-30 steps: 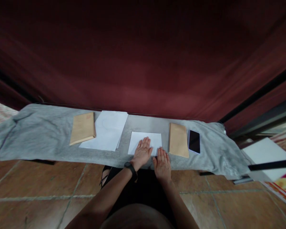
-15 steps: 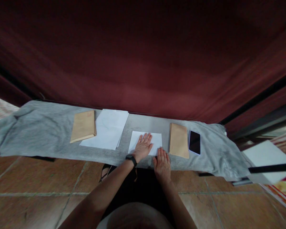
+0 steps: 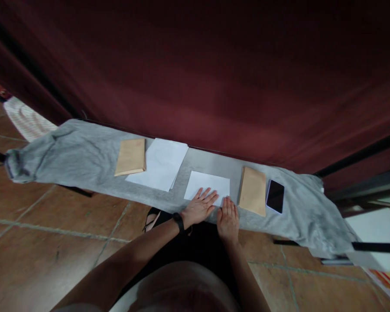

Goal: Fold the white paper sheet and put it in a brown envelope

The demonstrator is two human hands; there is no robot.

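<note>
A folded white sheet of paper (image 3: 208,182) lies flat on the grey cloth (image 3: 175,203) that covers a narrow table. Across its near edge rests my left hand (image 3: 199,208), palm down with the fingers spread; a dark band circles that wrist. At the sheet's near right corner is my right hand (image 3: 228,219), laid flat with its fingers stretched out close together. Just to the right of that hand sits a stack of brown envelopes (image 3: 252,190). Neither hand grips anything.
Larger white sheets (image 3: 164,162) lie left of centre, beside another brown stack (image 3: 131,157). A phone (image 3: 275,196) with a dark screen is on the right. A dark red curtain (image 3: 195,99) hangs behind the table. Tiled floor (image 3: 81,247) shows below.
My left hand has slid down the paper toward the near edge. My right hand stays by the near right corner. The whole view has turned and shifted slightly.
</note>
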